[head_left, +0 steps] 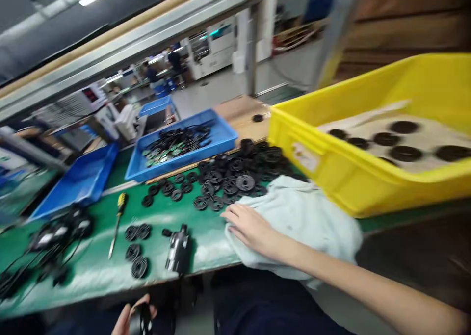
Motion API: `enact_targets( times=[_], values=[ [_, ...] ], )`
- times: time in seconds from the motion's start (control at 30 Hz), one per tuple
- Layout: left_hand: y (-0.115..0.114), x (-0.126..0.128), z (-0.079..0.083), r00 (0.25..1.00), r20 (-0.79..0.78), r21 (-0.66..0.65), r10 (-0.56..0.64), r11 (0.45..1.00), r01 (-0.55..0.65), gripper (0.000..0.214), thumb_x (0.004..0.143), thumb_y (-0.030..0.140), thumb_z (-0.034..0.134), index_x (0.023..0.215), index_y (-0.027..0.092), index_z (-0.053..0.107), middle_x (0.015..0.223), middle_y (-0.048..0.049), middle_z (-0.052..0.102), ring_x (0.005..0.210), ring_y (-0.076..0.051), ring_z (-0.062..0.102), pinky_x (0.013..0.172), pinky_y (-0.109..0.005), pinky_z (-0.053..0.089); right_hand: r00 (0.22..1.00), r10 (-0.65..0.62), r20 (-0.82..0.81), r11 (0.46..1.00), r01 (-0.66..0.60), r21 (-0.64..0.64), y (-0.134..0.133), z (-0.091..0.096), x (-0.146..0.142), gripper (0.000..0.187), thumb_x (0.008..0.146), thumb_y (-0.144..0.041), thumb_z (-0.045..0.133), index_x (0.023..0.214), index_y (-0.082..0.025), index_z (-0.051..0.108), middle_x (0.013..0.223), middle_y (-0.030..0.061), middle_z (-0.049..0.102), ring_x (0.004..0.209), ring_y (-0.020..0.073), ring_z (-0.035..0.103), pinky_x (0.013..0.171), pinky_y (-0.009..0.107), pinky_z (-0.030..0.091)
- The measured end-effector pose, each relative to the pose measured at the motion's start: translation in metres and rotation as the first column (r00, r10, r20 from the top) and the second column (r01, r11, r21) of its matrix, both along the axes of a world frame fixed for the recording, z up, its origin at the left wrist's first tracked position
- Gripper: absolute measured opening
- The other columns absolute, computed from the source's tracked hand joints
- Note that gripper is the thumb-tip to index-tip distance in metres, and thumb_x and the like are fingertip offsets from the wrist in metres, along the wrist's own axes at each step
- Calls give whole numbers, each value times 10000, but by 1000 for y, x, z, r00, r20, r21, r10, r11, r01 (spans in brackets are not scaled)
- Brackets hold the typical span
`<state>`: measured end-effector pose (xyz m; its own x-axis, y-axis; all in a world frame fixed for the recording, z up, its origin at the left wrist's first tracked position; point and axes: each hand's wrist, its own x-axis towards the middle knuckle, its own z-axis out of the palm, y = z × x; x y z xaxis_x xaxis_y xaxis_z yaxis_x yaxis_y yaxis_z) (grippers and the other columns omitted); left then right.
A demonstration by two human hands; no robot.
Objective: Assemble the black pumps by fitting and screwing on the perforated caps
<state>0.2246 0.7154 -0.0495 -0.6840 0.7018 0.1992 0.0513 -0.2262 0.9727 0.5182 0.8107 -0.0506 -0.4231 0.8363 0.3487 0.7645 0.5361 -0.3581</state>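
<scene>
Pale cloth lies bunched on the green tabletop, with the right grip spread open on its left edge, pressing rather than clenching. Just ahead of that grip sits a heap of black rings, and beyond it, a yellow bin holds black discs on a pale sheet. Left of the grip lie a dark cylindrical part and a yellow-handled screwdriver. The left grip, below the tabletop edge, clenches a dark object, partly out of frame.
</scene>
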Motion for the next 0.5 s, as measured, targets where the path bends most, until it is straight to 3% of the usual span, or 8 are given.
enact_targets(
  times=[0.07,0.13,0.2,0.3,0.5],
  values=[
    [-19,-10,-3,982,35,115,188,975,-191,583,629,723,787,951,245,701,806,-47,724,705,-247,674,562,-336,531,976,214,31,972,-216,92,4,12,-18,458,883,-12,466,1300,-141,606,1266,178,656,1180,302,608,995,507,532],
    [-29,-9,-2,972,62,162,225,959,-232,585,703,682,759,1015,191,697,869,-56,737,715,-202,677,629,-306,546,898,431,88,887,-440,138,6,25,-40,611,847,25,441,1429,-140,529,1430,177,592,1356,301,521,1126,545,452],
    [-34,-4,2,981,71,158,179,969,-188,517,828,597,721,1115,170,678,969,-70,732,821,-194,700,729,-295,561,801,581,146,795,-596,110,8,33,-63,715,815,39,455,1510,-132,451,1550,167,505,1475,288,419,1220,546,360],
    [-38,1,4,989,78,130,127,982,-136,495,884,568,697,1186,179,655,1046,-80,715,877,-193,712,779,-298,570,704,680,202,712,-700,42,15,31,-93,793,760,50,494,1537,-93,416,1593,183,455,1526,298,354,1259,544,301],
    [-40,2,-1,984,131,50,124,990,-132,506,880,548,715,1211,171,645,1098,-107,702,916,-203,723,769,-294,586,614,717,329,630,-774,71,37,10,-136,570,796,11,526,1360,-54,565,1308,222,671,1306,318,582,1217,589,315]
  ],
)
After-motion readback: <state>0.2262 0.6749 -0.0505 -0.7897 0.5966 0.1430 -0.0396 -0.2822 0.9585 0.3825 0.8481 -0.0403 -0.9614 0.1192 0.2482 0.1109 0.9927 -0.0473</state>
